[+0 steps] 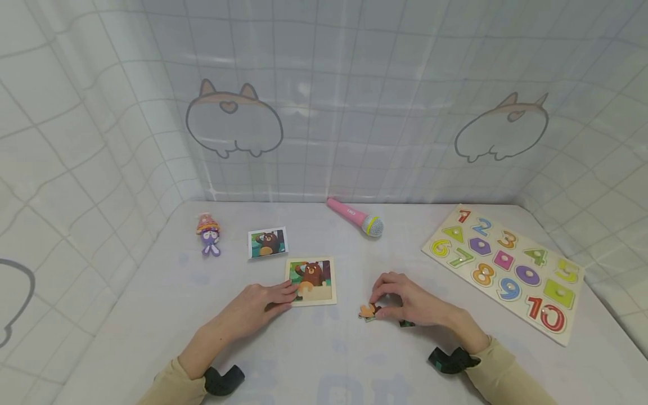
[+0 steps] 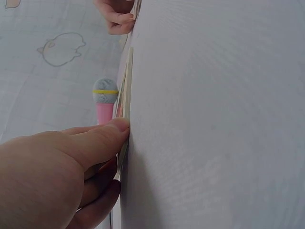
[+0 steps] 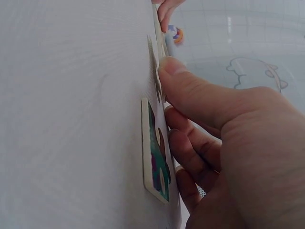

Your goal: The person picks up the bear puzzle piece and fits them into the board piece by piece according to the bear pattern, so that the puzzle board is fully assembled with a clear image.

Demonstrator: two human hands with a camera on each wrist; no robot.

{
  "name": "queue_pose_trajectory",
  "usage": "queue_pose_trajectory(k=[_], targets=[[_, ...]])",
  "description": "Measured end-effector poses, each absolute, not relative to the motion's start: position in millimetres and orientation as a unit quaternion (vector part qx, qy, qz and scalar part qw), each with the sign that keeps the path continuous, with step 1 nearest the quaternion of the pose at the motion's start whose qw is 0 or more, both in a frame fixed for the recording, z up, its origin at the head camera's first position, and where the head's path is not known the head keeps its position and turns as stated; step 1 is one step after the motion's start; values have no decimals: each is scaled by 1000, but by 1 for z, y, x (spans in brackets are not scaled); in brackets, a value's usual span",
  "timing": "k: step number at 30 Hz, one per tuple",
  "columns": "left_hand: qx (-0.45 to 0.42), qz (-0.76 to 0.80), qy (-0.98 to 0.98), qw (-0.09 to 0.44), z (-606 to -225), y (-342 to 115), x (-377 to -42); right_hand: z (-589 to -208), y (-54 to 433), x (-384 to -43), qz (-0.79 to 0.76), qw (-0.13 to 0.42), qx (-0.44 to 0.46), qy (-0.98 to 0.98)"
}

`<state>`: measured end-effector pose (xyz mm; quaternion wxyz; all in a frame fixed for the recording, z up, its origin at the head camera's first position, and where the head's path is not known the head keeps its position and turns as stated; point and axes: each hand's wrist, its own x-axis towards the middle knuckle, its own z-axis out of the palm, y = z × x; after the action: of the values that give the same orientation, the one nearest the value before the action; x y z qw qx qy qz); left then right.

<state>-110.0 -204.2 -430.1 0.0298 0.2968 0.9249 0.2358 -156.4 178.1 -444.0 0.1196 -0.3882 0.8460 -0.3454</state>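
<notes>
A wooden bear puzzle board (image 1: 329,301) lies flat on the table, part of its picture filled and the lower right of its tray bare. At its lower left corner, my left hand (image 1: 260,301) holds the board's edge, thumb (image 2: 112,126) on the near side. To the right, my right hand (image 1: 410,301) pinches an orange and brown puzzle piece (image 1: 367,311) between thumb and forefinger, low over the table. Beneath the right palm lies a green and dark puzzle piece (image 3: 157,162), mostly hidden from the head view.
A bear picture card (image 1: 267,243) lies behind the board, with a purple doll (image 1: 209,235) to its left. Farther back is a pink toy microphone (image 1: 354,216). A number and shape board (image 1: 498,273) covers the right side. A patterned curtain (image 1: 349,112) hangs behind the table.
</notes>
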Motion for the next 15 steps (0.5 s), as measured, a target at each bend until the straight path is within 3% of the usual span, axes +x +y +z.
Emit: queue_pose_trajectory(k=[10,15], targets=[[298,238,924,28,-431,-205,-110,-444,177,-156,-349,132,-376,848],[297,240,924,22,-432,-205,-110,-442,173,-155,-346,110,-381,850]])
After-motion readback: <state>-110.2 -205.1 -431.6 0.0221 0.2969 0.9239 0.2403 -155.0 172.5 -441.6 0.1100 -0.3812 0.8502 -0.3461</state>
